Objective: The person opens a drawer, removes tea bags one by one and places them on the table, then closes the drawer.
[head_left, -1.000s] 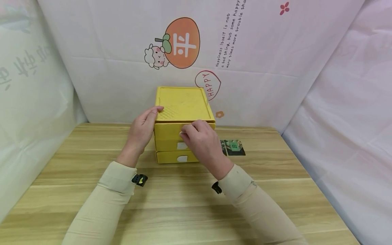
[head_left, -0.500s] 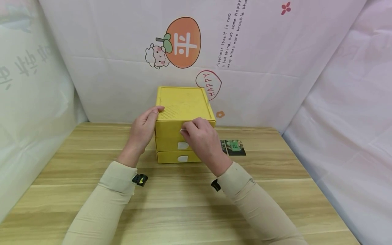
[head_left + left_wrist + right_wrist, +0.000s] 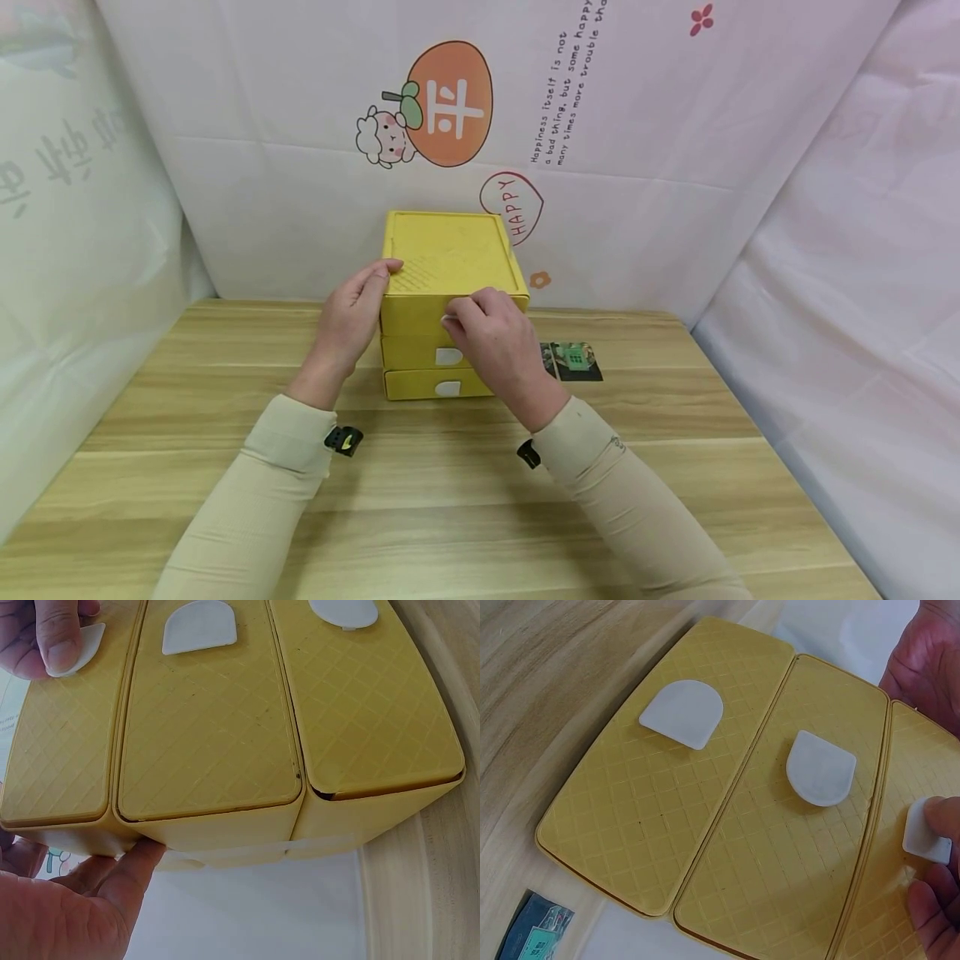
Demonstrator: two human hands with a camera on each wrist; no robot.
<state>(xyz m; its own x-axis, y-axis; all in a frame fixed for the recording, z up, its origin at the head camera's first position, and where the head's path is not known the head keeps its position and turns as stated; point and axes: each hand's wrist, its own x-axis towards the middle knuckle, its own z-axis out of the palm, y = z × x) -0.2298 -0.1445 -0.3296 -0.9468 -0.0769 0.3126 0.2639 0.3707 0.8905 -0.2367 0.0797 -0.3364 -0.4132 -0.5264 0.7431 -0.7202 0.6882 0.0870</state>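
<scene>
A yellow three-drawer box (image 3: 453, 250) stands at the back of the table, each drawer front bearing a white tab handle. My right hand (image 3: 498, 350) pinches the top drawer's handle (image 3: 922, 838) between thumb and fingers. The top drawer front lies flush with the box. My left hand (image 3: 347, 317) rests against the box's upper left side, one fingertip over the top edge; the left wrist view shows its fingers (image 3: 135, 881) extended along that side. The middle handle (image 3: 821, 769) and bottom handle (image 3: 682, 712) are untouched, and both of those drawers look closed.
A dark printed packet with a green label (image 3: 577, 360) lies on the wooden table (image 3: 420, 500) just right of the box. A white printed cloth (image 3: 300, 217) hangs behind, with more cloth at both sides.
The top drawer front has slid back against the box, closing the narrow gap under the lid's edge. My right hand moved slightly forward with its handle; my left hand stayed on the side.
</scene>
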